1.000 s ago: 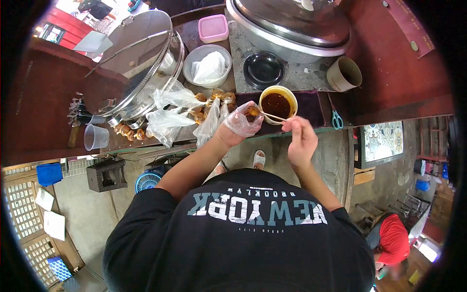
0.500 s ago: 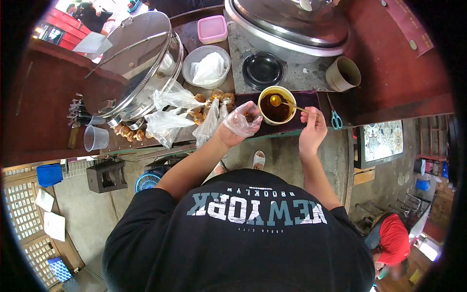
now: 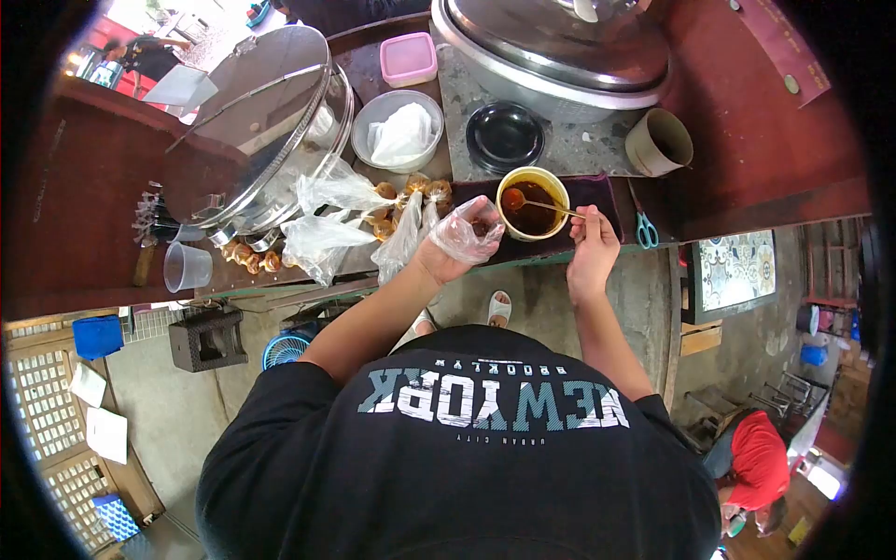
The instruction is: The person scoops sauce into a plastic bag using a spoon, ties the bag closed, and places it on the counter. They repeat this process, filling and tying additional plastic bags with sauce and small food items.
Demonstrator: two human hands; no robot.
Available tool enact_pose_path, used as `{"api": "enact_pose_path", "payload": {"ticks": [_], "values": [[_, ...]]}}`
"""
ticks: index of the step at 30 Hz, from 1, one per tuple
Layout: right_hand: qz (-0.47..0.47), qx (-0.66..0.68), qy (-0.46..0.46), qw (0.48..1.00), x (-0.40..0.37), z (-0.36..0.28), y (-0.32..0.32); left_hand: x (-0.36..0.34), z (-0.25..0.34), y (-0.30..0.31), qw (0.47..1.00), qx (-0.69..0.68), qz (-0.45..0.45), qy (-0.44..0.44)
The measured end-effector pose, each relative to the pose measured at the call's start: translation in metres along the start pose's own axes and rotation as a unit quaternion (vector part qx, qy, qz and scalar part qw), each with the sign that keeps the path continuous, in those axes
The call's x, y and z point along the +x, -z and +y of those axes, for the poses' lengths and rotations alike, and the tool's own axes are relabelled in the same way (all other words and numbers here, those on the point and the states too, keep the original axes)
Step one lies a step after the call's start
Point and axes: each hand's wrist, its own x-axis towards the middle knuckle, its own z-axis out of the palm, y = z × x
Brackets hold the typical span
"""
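Observation:
My left hand is closed around a clear plastic bag that spreads open over the fingers, with a little dark stuff inside. Just right of it stands a pale yellow tub of dark brown sauce. My right hand pinches the end of a thin-handled spoon. The handle crosses the tub's rim, and the spoon's bowl sits at the left side of the sauce. Left of my left hand lie several tied plastic bags holding round brown food pieces.
Black bowls are stacked behind the tub, near a big lidded pot. Light-blue scissors and a brown-stained container stand to the right. A round steamer-like metal vessel and a plastic cup are at left.
The spoon's bowl has moved left and down in the tub, turning from bright yellow to reddish. My right hand has shifted slightly left; my left hand stays almost still.

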Motion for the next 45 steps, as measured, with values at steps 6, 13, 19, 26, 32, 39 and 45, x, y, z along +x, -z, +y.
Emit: {"api": "enact_pose_path", "payload": {"ticks": [6,13,19,26,32,39,45], "values": [[0.025,0.036,-0.011,0.999,-0.001,-0.005,0.003,0.0,-0.001,-0.002,1.0,-0.005,0.009,-0.005],[0.02,0.043,-0.01,0.999,-0.004,-0.009,0.006,0.001,-0.001,0.002,1.0,-0.006,0.022,-0.005],[0.003,0.049,-0.006,0.999,-0.02,-0.026,-0.008,0.002,-0.002,0.0,1.0,0.01,0.025,-0.013],[-0.092,-0.079,0.066,0.99,-0.048,-0.037,-0.021,-0.003,-0.003,-0.003,1.0,0.015,0.02,-0.009],[-0.143,-0.128,0.152,0.969,-0.053,-0.041,-0.024,-0.003,-0.002,-0.001,0.999,-0.011,0.05,-0.003],[-0.067,0.043,-0.028,0.996,-0.034,-0.034,-0.014,-0.001,-0.001,0.001,0.998,-0.008,0.056,0.0],[0.009,0.082,-0.038,0.996,-0.013,-0.027,-0.002,0.001,-0.001,0.002,1.0,-0.001,0.017,-0.009]]}}
